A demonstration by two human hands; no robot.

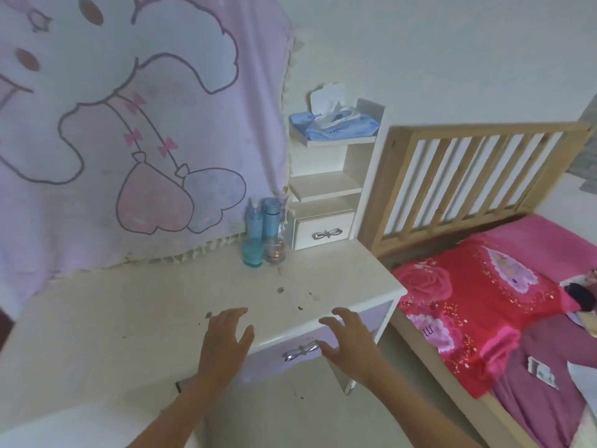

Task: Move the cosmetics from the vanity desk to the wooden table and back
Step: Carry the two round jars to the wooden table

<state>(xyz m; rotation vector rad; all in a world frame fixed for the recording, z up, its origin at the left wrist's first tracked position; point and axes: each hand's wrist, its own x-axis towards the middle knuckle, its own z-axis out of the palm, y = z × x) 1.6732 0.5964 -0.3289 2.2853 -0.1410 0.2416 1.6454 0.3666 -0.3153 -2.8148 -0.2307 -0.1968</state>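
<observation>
Your two hands are apart and both hold nothing. Your left hand (226,337) is over the front edge of the desk (129,318), with the fingers spread and a little bent. Your right hand (349,341) is near it, in front of the desk's drawer (274,360), also with spread fingers. Its thumb is close to the bow handle (300,349). Whether either hand touches the desk, I cannot tell.

The cosmetics (255,234) stand at the back of the desk, well apart from your hands, as a tight group of four. Behind are a spray bottle (254,218) and a capped bottle (272,218), both blue, upright and side by side. In front of them stand a teal jar (252,253) and a clear jar (275,250). The clear jar shows something pinkish-orange inside. What the teal jar and the two bottles hold, I cannot tell.

Just right of the group stands a shelf unit (326,185). On its top shelf lies a blue wipes pack (342,127), its flap open and a white wipe standing out. At the bottom of the unit, a small drawer (324,234) looks closed, and the desk's drawer does too.

A pink cloth (129,124) hangs behind the desk. A bed (468,302) with red cover is at the right.
</observation>
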